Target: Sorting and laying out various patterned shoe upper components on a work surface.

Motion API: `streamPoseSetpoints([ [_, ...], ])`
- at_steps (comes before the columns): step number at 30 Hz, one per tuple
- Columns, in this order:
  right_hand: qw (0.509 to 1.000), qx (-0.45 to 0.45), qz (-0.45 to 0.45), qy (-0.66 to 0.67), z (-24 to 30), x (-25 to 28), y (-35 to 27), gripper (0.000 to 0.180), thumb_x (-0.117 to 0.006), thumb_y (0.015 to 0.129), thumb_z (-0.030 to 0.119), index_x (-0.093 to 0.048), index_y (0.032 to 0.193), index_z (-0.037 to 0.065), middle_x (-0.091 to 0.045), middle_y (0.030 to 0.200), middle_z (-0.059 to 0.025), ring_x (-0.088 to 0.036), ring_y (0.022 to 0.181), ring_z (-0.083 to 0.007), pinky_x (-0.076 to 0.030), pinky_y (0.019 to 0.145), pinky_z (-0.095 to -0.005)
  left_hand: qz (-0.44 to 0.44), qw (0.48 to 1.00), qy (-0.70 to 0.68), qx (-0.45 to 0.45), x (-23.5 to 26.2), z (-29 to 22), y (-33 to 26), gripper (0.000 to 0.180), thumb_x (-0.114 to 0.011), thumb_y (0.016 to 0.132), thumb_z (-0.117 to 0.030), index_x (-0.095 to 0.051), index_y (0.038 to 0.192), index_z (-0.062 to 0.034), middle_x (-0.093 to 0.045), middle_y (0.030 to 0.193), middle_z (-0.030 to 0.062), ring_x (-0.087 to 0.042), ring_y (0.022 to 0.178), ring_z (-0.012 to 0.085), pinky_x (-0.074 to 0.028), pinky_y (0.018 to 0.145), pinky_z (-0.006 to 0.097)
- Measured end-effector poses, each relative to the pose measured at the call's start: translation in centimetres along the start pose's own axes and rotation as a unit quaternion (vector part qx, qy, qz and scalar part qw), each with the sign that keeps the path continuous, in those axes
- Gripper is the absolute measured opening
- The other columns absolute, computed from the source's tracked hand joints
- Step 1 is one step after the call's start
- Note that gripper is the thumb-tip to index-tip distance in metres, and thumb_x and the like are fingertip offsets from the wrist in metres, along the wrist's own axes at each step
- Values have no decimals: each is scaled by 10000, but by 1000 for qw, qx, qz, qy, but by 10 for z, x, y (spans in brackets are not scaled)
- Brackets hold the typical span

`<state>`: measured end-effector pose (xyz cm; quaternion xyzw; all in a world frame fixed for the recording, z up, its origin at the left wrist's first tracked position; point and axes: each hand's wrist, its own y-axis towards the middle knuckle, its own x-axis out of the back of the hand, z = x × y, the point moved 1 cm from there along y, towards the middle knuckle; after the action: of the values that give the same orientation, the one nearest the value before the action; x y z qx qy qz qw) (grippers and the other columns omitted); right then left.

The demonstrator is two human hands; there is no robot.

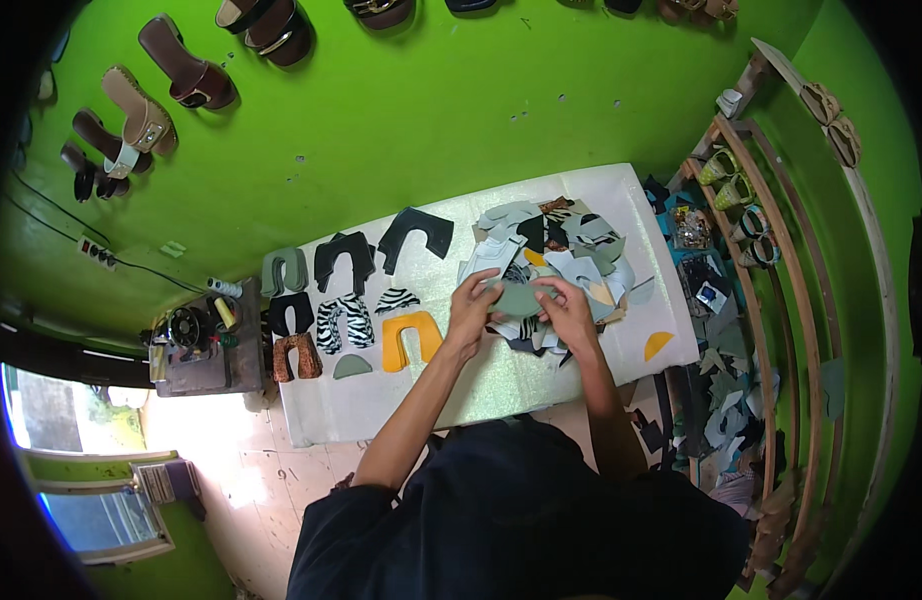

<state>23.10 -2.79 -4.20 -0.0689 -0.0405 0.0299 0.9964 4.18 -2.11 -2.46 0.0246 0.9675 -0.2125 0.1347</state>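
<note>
Between my two hands is a grey-green cut piece of sheet material (pixel 521 300), held in front of a mixed pile of cut scraps (pixel 586 235). My left hand (pixel 471 310) grips its left end, and my right hand (pixel 566 308) pinches its right end. To the left lie sorted U-shaped pieces: a yellow stack (pixel 394 342), zebra-print ones (pixel 331 325), black ones (pixel 406 228), grey-green ones (pixel 276 272) and brown-patterned ones (pixel 299 365). A grey-green half-round piece (pixel 353 366) rests near the front edge, and a yellow half-round piece (pixel 658 346) is at the far right.
The white-covered table (pixel 481 390) stands against a green wall hung with sandals (pixel 186 65). A sewing machine table (pixel 216 350) with thread spools is at the left. A wooden rack (pixel 771 300) with sandals and heaped scraps (pixel 726 390) stands close on the right.
</note>
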Motion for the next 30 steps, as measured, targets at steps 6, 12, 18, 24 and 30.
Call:
streamPoseSetpoints([
  [6,998,47,28,45,5,-26,-7,209,-580,931,-16,-586,1140,-4,-654,991,-104,-652,738,-115,-541,578,-237,-17,997,56,-53,39,11,-20,346,-690,907,-109,-579,1235,-95,-593,921,0,-590,758,60,-501,614,219],
  [12,995,47,10,86,-3,-29,-8,218,-569,925,-31,-576,1142,-1,-647,1006,-119,-675,761,-138,-553,578,-237,-20,990,98,-98,39,16,-21,297,-728,875,-87,-627,1151,-45,-557,898,17,-600,689,73,-533,546,200],
  [18,997,30,27,60,-12,-12,-8,224,-599,904,-36,-559,1122,-3,-615,1026,-82,-663,772,-122,-566,602,-249,-35,985,134,-101,25,21,-11,178,-711,890,-96,-652,1046,-34,-589,914,15,-607,736,77,-539,540,212],
  [24,1000,5,-7,-15,-11,-2,-13,223,-627,888,-20,-562,1098,16,-621,1007,-92,-652,726,-111,-558,551,-249,-8,988,120,-98,15,31,0,165,-705,901,-121,-635,1001,-9,-594,830,35,-621,690,99,-548,533,225],
  [30,998,-15,-52,-35,-47,30,-1,213,-624,885,12,-596,1095,37,-650,986,-110,-686,616,-163,-522,516,-272,-10,993,99,-58,1,35,7,204,-679,924,-153,-606,1064,-24,-631,863,52,-642,729,123,-562,561,262],
])
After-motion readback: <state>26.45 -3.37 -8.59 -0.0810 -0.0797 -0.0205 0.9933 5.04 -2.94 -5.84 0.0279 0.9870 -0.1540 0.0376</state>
